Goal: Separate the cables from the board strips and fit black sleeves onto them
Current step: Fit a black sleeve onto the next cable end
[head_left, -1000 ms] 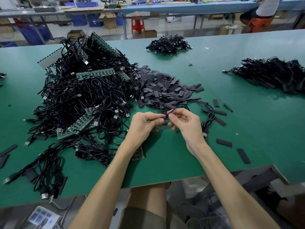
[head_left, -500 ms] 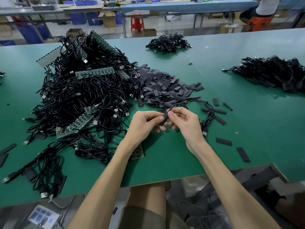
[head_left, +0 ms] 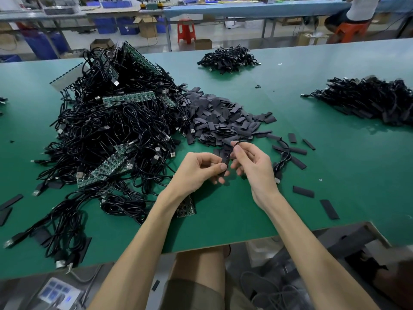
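Now your left hand point(head_left: 196, 173) has its grip pinched on a black sleeve point(head_left: 224, 163), held just over the counter point(head_left: 223, 222) toward its near edge. Your right hand point(head_left: 257, 168) has its grip pinched on the thin black cable point(head_left: 287, 153) just above the sleeve's top end. The cable's slack loops away rightward and lies on the counter.

Head-worn camera looks forward and down, close over the green table point(head_left: 335, 175).

Black cables point(head_left: 111, 135) tangle round green board strips point(head_left: 128, 98). Flat black sleeves point(head_left: 219, 121) pile just beside; one sleeve point(head_left: 224, 163) stands upright in the left hand point(head_left: 199, 170).
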A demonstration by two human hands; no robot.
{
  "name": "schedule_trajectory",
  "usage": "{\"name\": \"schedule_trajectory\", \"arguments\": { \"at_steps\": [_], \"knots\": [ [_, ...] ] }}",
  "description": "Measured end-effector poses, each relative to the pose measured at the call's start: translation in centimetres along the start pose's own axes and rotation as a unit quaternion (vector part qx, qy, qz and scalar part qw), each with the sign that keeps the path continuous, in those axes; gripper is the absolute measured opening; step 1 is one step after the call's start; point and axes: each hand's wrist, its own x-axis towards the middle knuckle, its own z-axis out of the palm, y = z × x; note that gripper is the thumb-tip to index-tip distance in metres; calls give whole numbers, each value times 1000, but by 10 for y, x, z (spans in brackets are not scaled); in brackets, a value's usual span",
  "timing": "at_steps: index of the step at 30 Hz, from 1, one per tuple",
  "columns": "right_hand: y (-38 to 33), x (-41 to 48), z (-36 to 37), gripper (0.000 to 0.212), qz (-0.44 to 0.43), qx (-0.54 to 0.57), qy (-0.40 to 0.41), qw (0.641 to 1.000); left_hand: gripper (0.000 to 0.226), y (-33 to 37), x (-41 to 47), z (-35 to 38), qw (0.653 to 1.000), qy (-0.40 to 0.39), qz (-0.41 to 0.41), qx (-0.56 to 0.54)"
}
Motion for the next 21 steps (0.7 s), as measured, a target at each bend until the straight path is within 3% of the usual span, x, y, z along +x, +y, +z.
{"name": "schedule_trajectory", "arguments": {
  "at_steps": [4, 12, 21],
  "knots": [
    [-1, 0, 1, 19, -36, -14, 11, 999, 16, 1, 0, 0, 999, -14, -2, 31],
    [0, 0, 1, 17, -74, -40, 28, 996, 11, 4, -4, -2, 995, -76, -6, 60],
    [-5, -2, 4, 20, -72, -28, -11, 997, 26, 7, 2, 3, 997, -8, 3, 72]
  ]
}}
